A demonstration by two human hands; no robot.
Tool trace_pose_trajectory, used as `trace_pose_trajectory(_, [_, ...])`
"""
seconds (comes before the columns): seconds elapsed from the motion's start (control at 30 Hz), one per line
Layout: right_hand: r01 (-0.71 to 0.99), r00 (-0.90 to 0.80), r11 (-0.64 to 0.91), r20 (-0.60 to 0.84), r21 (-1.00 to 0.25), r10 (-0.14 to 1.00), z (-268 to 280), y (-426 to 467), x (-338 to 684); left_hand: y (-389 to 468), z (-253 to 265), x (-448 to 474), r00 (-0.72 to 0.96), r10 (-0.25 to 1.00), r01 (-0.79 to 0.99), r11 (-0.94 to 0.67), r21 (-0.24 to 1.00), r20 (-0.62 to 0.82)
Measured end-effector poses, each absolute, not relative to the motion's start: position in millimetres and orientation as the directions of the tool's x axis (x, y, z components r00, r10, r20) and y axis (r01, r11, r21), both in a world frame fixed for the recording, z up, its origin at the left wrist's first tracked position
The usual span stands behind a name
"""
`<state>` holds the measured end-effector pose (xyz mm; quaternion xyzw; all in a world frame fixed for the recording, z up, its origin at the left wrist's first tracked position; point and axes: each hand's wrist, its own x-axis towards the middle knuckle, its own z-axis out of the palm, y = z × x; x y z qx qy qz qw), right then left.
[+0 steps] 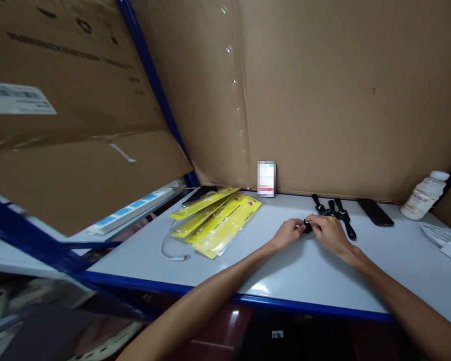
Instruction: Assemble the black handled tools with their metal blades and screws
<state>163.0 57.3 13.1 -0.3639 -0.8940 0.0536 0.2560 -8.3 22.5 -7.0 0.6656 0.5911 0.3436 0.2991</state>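
My left hand [288, 232] and my right hand [329, 233] meet over the right half of the table. Between their fingertips is a small black piece [307, 226], largely covered by the fingers, so its kind does not show. Both hands have their fingers closed on it. Just behind my right hand lie several black tools with slim handles, one of them a long black tool [345, 218] with a wider rounded end. My right hand partly hides this group.
Yellow blister packs [225, 228] lie overlapped at left, beside a white cable [169, 254]. A lit phone [266, 179] leans on the cardboard wall [315, 100]. Rightward are a dark phone [376, 212], a white bottle [424, 195] and a coiled cable [434, 234]. A power strip [133, 209] sits left.
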Motion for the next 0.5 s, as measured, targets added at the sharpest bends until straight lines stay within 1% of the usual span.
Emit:
trace_pose_trajectory(0.07, [0.572, -0.635, 0.763, 0.426, -0.301, 0.644, 11.4, 59.5, 165.1, 23.0, -8.5, -8.8, 0.063, 0.994, 0.542, -0.108, 0.834, 0.088])
trace_pose_trajectory(0.13, [0.56, -0.645, 0.774, 0.431, -0.295, 0.631, 10.8, 61.2, 167.0, 23.3, -9.8, -9.4, 0.061, 0.996, 0.507, -0.09, 0.857, 0.068])
trace_pose_trajectory(0.33, [0.678, -0.568, 0.697, 0.433, -0.236, 0.7, 12.8, 60.7, 167.1, 24.3, -10.8, -9.8, 0.063, 0.998, 0.432, -0.039, 0.901, 0.012])
trace_pose_trajectory(0.5, [0.589, -0.653, 0.763, 0.4, -0.266, 0.643, 13.4, 58.3, 166.0, 23.1, -8.9, -9.1, 0.063, 0.997, 0.383, 0.008, 0.924, -0.034])
